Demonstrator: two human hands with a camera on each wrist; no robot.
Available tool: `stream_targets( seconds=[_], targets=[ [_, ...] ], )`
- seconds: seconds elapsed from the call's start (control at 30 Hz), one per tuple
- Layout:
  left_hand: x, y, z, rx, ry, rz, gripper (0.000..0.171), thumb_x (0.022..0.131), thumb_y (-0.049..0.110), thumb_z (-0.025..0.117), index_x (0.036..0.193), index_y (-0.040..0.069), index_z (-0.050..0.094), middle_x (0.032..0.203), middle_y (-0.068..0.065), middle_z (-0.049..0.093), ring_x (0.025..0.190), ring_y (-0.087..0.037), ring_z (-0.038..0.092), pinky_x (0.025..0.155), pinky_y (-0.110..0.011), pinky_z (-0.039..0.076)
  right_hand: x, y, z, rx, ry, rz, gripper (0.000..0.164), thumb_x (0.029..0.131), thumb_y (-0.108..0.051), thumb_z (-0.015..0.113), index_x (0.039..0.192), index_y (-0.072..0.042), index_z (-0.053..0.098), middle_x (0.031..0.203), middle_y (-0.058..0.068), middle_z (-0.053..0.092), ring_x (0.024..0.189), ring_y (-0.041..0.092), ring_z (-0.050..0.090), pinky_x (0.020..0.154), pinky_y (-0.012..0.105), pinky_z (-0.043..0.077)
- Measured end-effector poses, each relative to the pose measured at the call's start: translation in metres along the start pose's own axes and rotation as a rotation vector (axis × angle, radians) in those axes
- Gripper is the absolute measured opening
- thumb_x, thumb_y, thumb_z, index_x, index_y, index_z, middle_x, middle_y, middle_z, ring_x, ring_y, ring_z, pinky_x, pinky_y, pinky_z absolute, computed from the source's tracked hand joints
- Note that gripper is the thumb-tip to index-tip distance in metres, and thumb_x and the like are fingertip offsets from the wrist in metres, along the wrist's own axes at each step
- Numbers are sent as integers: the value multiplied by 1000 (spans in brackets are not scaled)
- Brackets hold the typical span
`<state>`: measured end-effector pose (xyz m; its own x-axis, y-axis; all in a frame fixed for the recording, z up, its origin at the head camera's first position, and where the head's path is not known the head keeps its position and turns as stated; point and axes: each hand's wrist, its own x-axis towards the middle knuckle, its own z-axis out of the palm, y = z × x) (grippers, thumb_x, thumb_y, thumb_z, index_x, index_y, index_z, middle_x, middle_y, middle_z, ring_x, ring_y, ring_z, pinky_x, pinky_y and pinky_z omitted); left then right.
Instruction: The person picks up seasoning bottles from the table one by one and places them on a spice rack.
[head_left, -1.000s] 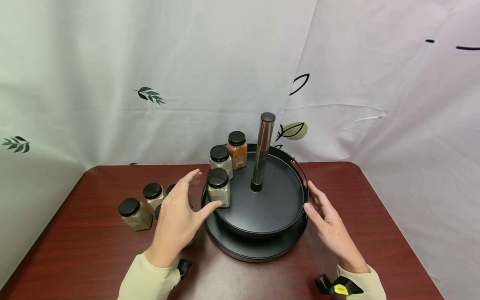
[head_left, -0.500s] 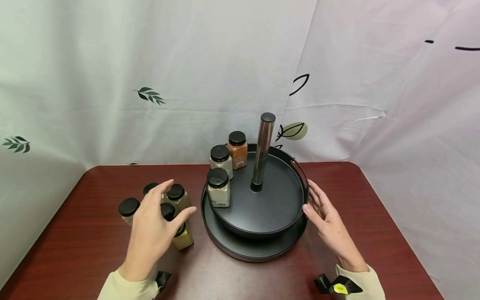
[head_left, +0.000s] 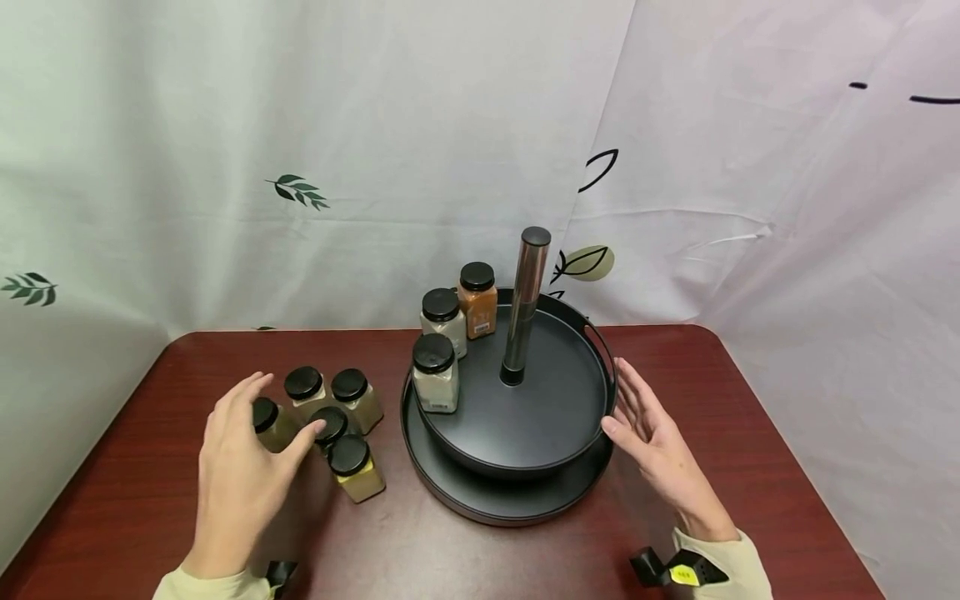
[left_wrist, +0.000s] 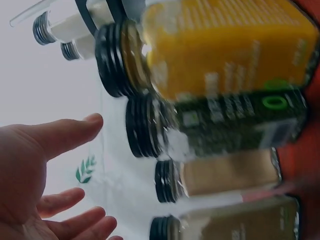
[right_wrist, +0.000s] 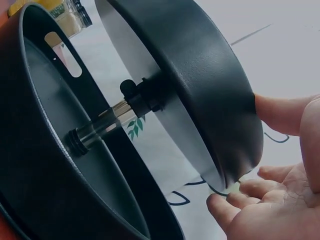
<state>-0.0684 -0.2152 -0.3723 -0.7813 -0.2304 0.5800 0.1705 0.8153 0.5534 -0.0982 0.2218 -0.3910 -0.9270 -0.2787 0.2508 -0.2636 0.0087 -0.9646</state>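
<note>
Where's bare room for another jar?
Free: upper tray, right of and in front of the pole; table in front of the lower tray and right of the right hand. Crowded: upper tray's left side, three jars; table by the left hand, five clustered jars.

head: bright, soft glare on table [head_left: 420, 562] | left wrist: dimmer, jar labels [left_wrist: 227, 110] blurred

Desk [head_left: 697, 367]: lower tray [head_left: 510, 504] near middle; upper tray [head_left: 558, 400] above it, post [head_left: 527, 304] rising at centre; three jars [head_left: 436, 385] on upper tray's left side; five jars [head_left: 362, 482] on desk, left of trays; cloth [head_left: 420, 125] behind.
</note>
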Motion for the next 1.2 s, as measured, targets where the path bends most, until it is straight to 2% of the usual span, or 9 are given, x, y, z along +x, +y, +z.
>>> stream_targets(
  seconds=[0.4,0.63,0.9,1.03,1.2],
  targets=[
    [-1,-25,-7,36,-44,-130,83,66,3,90,139,-5,51,144,-25,48,131,-48,41,101,-66,33,-1,0,-1,12,-18,17,82,98,8,56,163,-13,10,167,19,4,153,17,13,112,13,28],
    [-1,-40,-6,67,-102,-192,88,68,3,89,144,-5,44,142,-28,45,131,-47,42,98,-64,37,0,-1,0,12,-31,26,85,96,8,59,163,-16,11,168,14,5,154,21,11,112,13,28],
    [-2,-58,-1,85,-181,-227,92,69,5,89,145,-8,39,135,-36,47,122,-51,46,94,-63,37,0,-1,1,-6,-29,37,91,94,9,62,163,-13,8,168,13,4,154,26,10,111,13,30],
    [-3,-68,0,80,-215,-236,95,67,6,90,146,-8,38,130,-34,52,113,-48,52,89,-61,40,1,-2,2,-33,-23,60,94,93,7,65,163,-12,5,168,11,4,153,30,6,110,11,29],
    [-3,-76,0,104,-267,-246,95,68,9,91,146,-6,38,119,-35,59,100,-47,62,80,-60,45,1,-1,3,-52,-16,70,99,91,5,68,163,-19,5,169,8,2,153,31,4,110,10,28]
  ],
)
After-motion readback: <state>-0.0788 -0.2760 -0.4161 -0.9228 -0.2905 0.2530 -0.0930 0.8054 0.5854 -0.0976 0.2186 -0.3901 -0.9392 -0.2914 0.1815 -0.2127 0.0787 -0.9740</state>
